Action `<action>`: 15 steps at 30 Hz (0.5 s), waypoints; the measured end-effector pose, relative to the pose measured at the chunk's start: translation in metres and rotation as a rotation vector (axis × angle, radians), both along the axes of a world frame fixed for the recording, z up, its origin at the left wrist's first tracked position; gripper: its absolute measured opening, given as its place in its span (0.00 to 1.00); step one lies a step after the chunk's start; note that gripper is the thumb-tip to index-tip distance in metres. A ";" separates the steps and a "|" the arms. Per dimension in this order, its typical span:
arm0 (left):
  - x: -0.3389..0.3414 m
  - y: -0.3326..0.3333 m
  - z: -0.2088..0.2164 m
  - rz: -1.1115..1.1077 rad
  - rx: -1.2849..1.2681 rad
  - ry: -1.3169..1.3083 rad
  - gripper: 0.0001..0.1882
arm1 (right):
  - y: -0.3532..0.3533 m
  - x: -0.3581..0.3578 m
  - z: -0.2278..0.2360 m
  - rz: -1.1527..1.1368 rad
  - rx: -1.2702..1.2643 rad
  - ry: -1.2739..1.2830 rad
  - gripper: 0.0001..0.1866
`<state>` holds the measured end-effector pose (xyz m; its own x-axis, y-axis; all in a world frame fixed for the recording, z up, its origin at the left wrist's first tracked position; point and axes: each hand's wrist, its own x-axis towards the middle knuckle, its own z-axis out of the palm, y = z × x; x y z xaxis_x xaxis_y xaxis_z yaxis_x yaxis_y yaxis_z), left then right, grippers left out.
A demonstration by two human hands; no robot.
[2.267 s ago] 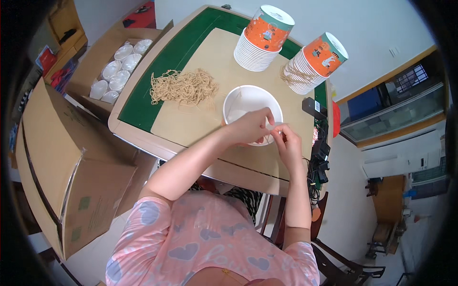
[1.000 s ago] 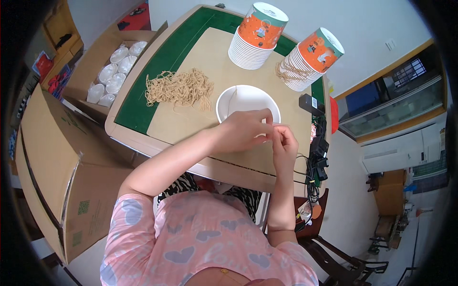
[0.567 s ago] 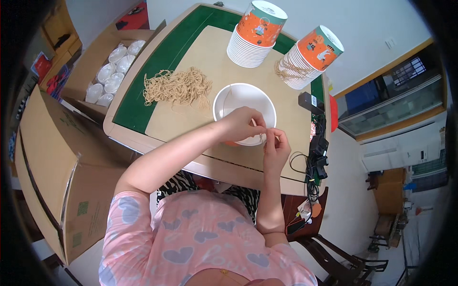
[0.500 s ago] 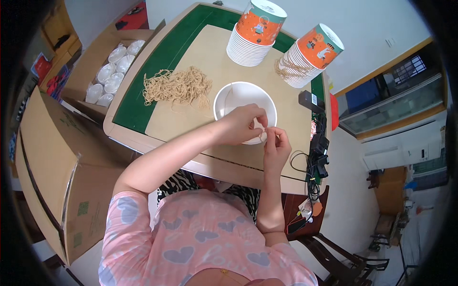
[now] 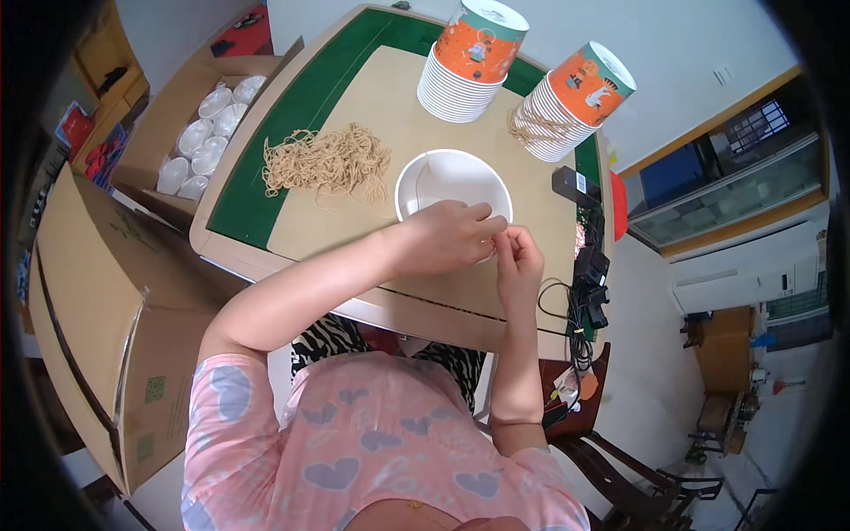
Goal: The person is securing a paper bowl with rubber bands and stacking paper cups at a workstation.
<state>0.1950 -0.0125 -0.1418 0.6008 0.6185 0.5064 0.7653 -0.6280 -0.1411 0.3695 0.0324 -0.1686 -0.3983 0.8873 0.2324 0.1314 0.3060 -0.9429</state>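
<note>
The left hand (image 5: 443,237) lies over the near rim of the white bowl (image 5: 452,181), hiding that part of it. Whatever the fingers (image 5: 506,237) of both hands pinch between them is too small to tell. The right hand (image 5: 520,265) covers the table (image 5: 372,97) edge beneath it. The cardboard box (image 5: 84,301) at the left runs into the dark rim of the picture. Lids in the open carton (image 5: 205,133) are too small to count.
</note>
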 end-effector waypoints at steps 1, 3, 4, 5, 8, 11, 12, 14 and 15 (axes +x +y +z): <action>0.000 0.001 0.001 -0.002 0.000 0.000 0.05 | 0.002 0.002 -0.001 -0.012 0.036 -0.051 0.06; 0.001 0.002 0.004 -0.041 0.063 -0.037 0.05 | 0.006 0.004 -0.007 -0.059 0.121 -0.064 0.06; 0.000 0.002 0.003 -0.038 0.062 -0.039 0.05 | 0.007 0.002 -0.009 -0.099 0.204 -0.080 0.06; 0.000 0.002 0.002 -0.048 0.074 -0.052 0.06 | 0.009 0.001 -0.009 -0.096 0.204 -0.082 0.06; 0.001 0.003 0.000 -0.030 0.081 -0.035 0.07 | 0.011 0.001 -0.003 -0.057 0.043 0.060 0.05; 0.004 0.005 -0.003 0.010 0.072 0.000 0.07 | 0.011 0.001 0.000 0.011 0.014 0.028 0.05; 0.004 0.006 -0.005 0.023 0.068 0.006 0.07 | 0.010 0.001 0.004 0.002 0.023 -0.026 0.06; 0.007 0.008 -0.008 0.032 0.075 0.021 0.07 | 0.011 0.003 0.005 -0.009 0.033 -0.080 0.06; 0.008 0.008 -0.010 0.042 0.082 0.037 0.07 | 0.013 0.004 0.001 -0.009 0.041 -0.081 0.06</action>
